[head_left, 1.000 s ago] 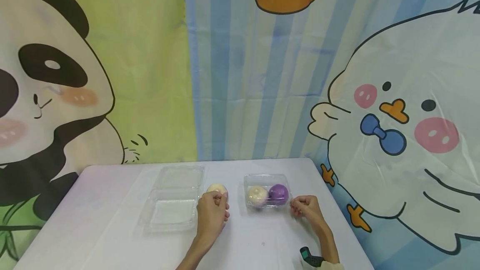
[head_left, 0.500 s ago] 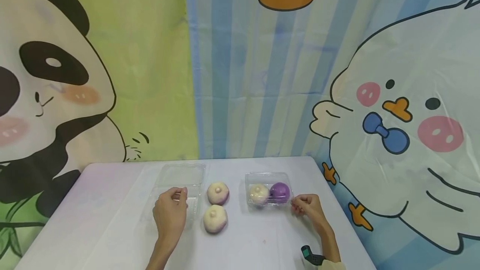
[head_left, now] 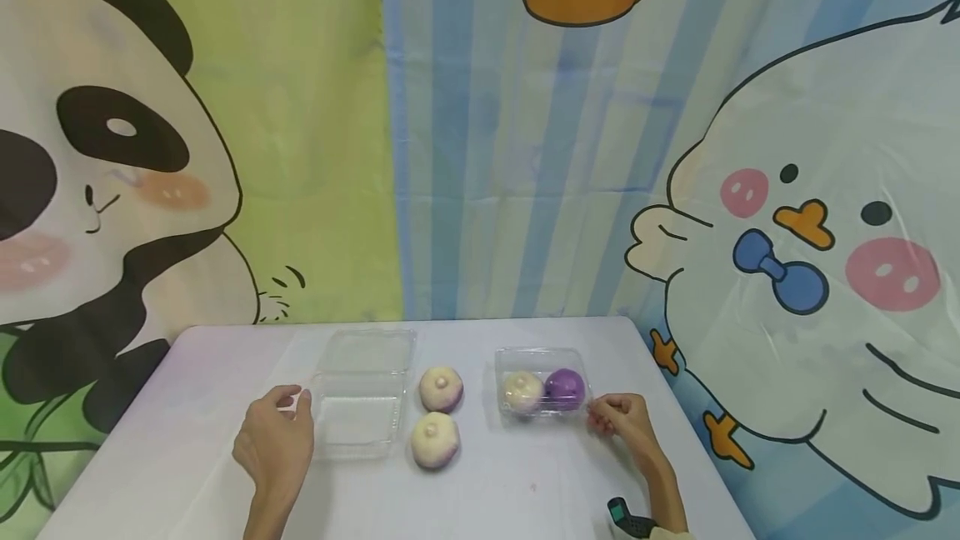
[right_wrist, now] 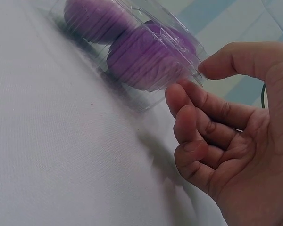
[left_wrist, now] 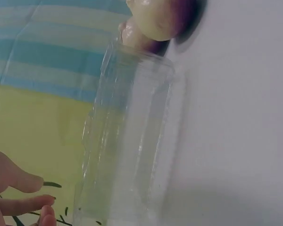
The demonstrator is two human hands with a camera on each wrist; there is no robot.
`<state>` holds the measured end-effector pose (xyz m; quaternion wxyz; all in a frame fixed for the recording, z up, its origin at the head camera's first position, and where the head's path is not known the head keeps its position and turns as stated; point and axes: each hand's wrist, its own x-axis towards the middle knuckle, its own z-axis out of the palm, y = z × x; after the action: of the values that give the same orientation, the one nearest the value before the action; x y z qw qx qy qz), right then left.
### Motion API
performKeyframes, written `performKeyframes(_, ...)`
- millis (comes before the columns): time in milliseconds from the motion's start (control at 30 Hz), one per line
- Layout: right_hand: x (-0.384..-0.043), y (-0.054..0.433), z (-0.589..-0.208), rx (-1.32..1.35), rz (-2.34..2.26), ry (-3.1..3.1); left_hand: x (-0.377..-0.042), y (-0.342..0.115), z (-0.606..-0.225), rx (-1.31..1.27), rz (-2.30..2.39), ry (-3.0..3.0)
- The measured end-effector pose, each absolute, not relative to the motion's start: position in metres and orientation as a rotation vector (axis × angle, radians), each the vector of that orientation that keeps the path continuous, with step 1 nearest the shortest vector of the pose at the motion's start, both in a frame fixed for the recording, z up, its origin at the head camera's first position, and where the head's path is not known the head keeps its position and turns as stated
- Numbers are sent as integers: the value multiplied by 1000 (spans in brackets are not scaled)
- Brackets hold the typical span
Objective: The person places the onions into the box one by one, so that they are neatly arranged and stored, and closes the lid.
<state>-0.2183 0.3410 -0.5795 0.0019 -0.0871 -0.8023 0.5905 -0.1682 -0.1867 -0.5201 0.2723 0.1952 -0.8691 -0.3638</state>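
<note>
Left hand (head_left: 273,444) sits on the table (head_left: 187,473) toward the near left, fingers relaxed and spread, not holding anything. Fingertips (left_wrist: 35,183) are just beside the left edge of the empty clear box (head_left: 362,407), which lies open w/ its lid flipped back toward the far edge. Can't tell from either view if they actually touch the plastic, looks like a small gap in the wrist view.

Right hand (head_left: 622,422) is at the right end of the closed clear box (head_left: 542,390), near the table's right edge. Thumb and index pinch the box's rim/corner (right_wrist: 198,70), other fingers curled in loosely. That box has 2 buns inside: a cream one (head_left: 522,390) on the left and a purple bun (head_left: 565,387) on the right, next to the hand.

Btw the two boxes, mid table, 2 loose buns sit right on the cloth: far bun (head_left: 440,388) and near bun (head_left: 435,440), both cream w/ purplish bottoms, close together but apart.

Backdrop is cartoon curtains, panda (head_left: 97,190) left, white bird (head_left: 810,273) right. Dark wrist device (head_left: 626,517) at the right forearm.
</note>
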Motion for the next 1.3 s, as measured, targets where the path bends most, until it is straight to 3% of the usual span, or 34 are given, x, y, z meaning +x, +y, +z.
performKeyframes(600, -212, 350, -578, -338, 1736, -2466, -164, -207, -543, 710, -1099, -2509)
performKeyframes(1300, -212, 348, -559, -128, 1513, -2259, -162, -214, -552, 759, -1211, -2455)
